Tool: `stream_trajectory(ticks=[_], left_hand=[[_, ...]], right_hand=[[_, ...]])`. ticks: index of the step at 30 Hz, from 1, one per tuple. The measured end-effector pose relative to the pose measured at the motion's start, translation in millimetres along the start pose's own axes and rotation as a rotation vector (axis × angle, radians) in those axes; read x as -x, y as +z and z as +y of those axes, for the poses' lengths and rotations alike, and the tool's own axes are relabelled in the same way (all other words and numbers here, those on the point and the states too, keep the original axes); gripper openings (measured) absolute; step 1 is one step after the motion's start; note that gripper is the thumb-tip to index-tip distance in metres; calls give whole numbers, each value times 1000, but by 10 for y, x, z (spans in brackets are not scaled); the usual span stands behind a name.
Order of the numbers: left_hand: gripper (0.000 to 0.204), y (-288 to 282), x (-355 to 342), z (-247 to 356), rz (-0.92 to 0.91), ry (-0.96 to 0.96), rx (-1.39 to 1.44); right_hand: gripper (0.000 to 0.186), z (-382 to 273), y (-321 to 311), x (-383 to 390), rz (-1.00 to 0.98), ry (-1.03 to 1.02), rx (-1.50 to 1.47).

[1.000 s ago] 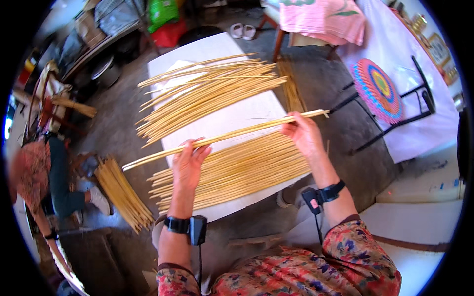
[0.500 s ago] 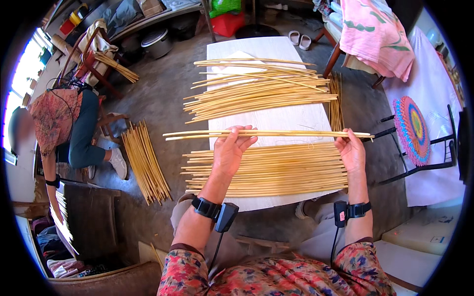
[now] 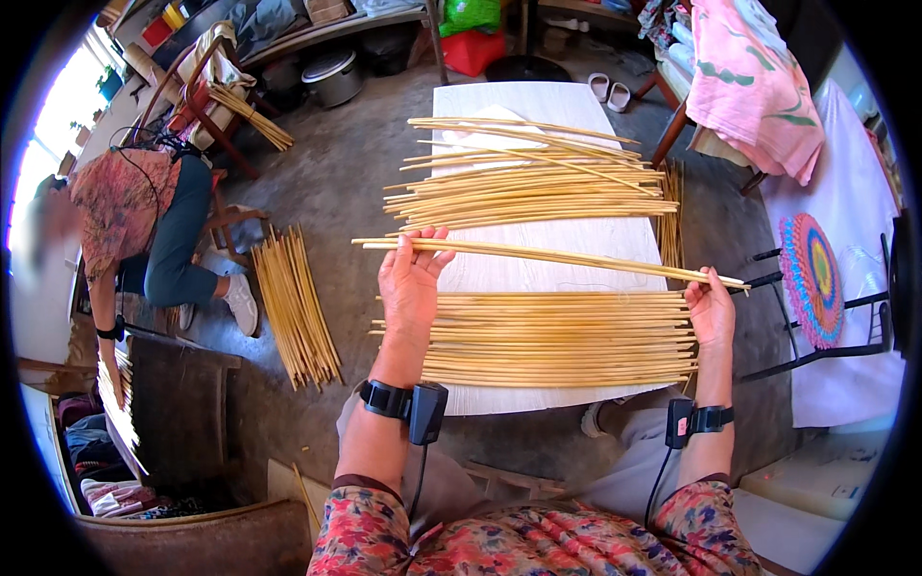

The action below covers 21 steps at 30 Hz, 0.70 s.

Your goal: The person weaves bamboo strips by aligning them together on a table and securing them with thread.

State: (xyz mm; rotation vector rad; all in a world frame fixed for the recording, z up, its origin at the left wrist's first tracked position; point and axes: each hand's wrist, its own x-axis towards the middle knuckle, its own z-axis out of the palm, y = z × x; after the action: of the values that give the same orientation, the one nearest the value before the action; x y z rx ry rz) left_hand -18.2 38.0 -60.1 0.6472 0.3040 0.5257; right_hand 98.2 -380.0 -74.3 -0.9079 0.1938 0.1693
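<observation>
The left hand (image 3: 411,278) and right hand (image 3: 712,309) each grip an end of a few thin bamboo sticks (image 3: 547,254), held across the middle of the white table (image 3: 523,96); beneath them a near bundle of sticks (image 3: 562,341) lies flat, a looser far pile (image 3: 528,178) beyond; on the floor at left lies another stick heap (image 3: 293,302), beside a seated person (image 3: 144,230); far off sits a red tub (image 3: 475,50); at right, a round multicoloured woven disc (image 3: 812,278).
</observation>
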Motion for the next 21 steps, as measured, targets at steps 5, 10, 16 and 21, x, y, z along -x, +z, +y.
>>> stream_trajectory(ticks=[5,10,16,21], left_hand=[[22,-60,-19,57,0,4,-10],[22,-173,-80,191,16,-25,-48],[26,-278,-110,314,51,-16,-48],[24,-322,-128,380,6,-22,-136]], right_hand=[[15,50,-28,-39,4,23,13],[15,50,14,-44,-24,6,2],[16,61,82,-12,-92,-10,6],[16,70,116,-3,-68,9,8]])
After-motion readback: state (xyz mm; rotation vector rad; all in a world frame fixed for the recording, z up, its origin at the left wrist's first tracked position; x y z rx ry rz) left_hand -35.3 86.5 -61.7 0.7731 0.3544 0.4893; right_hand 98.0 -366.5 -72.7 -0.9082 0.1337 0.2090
